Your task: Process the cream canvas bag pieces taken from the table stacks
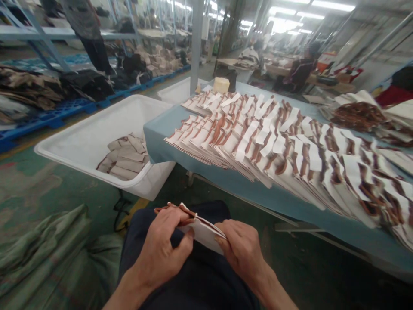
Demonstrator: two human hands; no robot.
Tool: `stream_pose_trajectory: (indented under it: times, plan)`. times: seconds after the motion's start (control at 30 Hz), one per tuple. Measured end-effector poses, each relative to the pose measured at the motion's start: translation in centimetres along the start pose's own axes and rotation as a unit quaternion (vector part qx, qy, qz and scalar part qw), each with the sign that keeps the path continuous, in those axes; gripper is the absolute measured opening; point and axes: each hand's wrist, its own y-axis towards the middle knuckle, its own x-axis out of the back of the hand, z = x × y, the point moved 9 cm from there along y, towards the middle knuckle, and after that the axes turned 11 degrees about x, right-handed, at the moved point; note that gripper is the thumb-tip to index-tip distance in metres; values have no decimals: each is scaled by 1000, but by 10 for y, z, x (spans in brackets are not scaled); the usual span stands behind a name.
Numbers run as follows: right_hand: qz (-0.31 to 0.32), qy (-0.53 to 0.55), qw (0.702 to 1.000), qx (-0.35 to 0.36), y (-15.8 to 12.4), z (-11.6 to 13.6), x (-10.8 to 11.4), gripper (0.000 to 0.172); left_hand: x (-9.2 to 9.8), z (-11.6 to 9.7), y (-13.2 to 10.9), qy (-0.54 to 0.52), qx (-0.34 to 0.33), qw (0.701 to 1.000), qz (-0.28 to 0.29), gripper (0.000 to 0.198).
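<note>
A: Near left, what is noted?
B: One green sack [48, 262], creased and slumped, on a green floor [29, 185] with worn, pale patches.
A: Far left?
B: Blue pallets [74, 110] set in a line, loaded with dark bundles [85, 84] and, farther along, a heap of tan pieces [161, 60]. A pale blue metal frame [45, 38] rises there. A standing person [85, 30] wears dark trousers; head out of view.
A: Far centre?
B: An upright grey post [195, 47], a pale yellow block [221, 85] to its right.
A: Far right?
B: Ceiling lights [333, 5], lit. Below, a second person [298, 71], blurred.
</note>
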Motion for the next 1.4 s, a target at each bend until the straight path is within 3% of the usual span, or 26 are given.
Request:
stream_pose_trajectory:
  times: [0.1, 0.17, 0.27, 0.33, 0.43, 0.67, 0.73, 0.8, 0.87, 0.9, 1.0, 1.07, 1.3, 1.4]
  plan:
    - [40, 50, 998, -12, 2, 9, -6, 52, -2, -4, -8, -36, 73, 993, 90, 18]
    - [38, 153, 984, -84, 5, 7, -6, 51, 2, -4, -11, -49, 103, 986, 120, 25]
    - [19, 317, 918, -238, 10, -2, -9, 54, 4, -3, -13, -60, 121, 977, 164, 25]
    - [31, 367, 883, -290, 18, -3, -13, 50, 3, -1, -14, -64, 137, 970, 191, 24]
    - [83, 409, 850, -323, 29, -2, -29, 43, 7, -4, -12, -62, 148, 970, 184, 21]
    - [133, 608, 686, -377, 20, 13, -72, 70, 16, -10, -15, -106, 137, 971, 167, 21]
    - [139, 629, 660, -386, 17, 15, -78, 74, 16, -9, -16, -112, 134, 971, 166, 21]
    - [139, 635, 653, -389, 15, 17, -81, 72, 16, -8, -15, -123, 133, 969, 168, 22]
    - [134, 618, 670, -388, 15, 17, -80, 68, 15, -7, -14, -143, 138, 965, 173, 22]
    - [130, 596, 693, -384, 16, 16, -77, 64, 14, -5, -14, -153, 145, 962, 176, 22]
    - [110, 473, 798, -356, 20, 10, -62, 47, 11, 3, -14, -159, 171, 956, 179, 27]
    - [98, 391, 852, -336, 22, 8, -52, 39, 9, 9, -15, -145, 182, 957, 173, 33]
    - [68, 189, 954, -222, 24, 16, -36, 25, 6, 21, -15, -105, 150, 968, 172, 33]
    - [63, 127, 971, -191, 24, 22, -37, 27, 5, 28, -15, -98, 145, 969, 173, 34]
